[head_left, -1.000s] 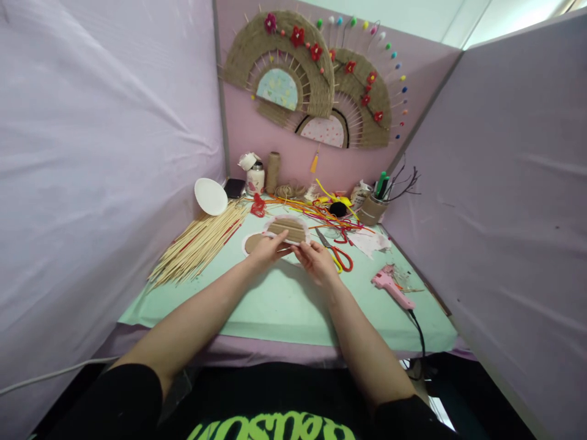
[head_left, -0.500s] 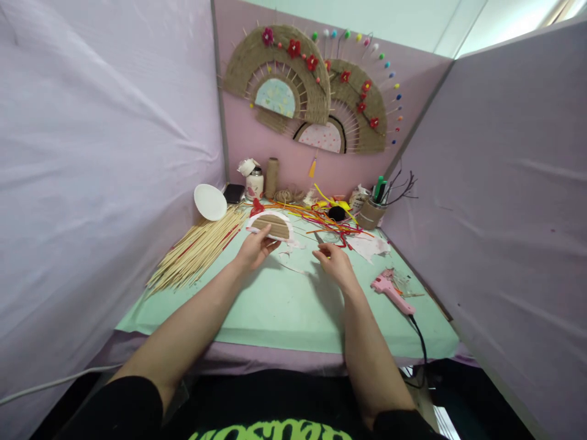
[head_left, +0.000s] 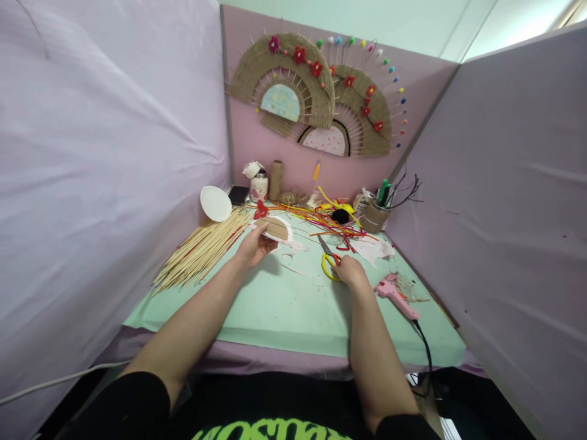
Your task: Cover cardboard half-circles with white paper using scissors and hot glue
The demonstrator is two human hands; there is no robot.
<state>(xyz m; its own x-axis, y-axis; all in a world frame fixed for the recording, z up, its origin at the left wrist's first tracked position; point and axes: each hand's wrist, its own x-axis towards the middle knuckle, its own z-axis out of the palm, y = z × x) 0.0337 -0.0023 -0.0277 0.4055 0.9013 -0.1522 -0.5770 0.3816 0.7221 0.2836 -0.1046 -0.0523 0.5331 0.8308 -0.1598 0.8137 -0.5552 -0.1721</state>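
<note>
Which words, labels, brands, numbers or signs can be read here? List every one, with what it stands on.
Nothing reads for certain.
Black shirt: lime lettering, cut off by the lower edge; unreadable as a whole.
Pale container beside the pen holder: dark marks, too small to read.
Scissors and pink glue gun: no text visible.

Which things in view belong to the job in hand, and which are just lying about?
Apparently in use:
- half-round cardboard piece with white edging, held in the left hand
- scissors, right hand at their handles

Apparently just lying about:
- pink glue gun
- thin sticks
- white dish
- black ball
</note>
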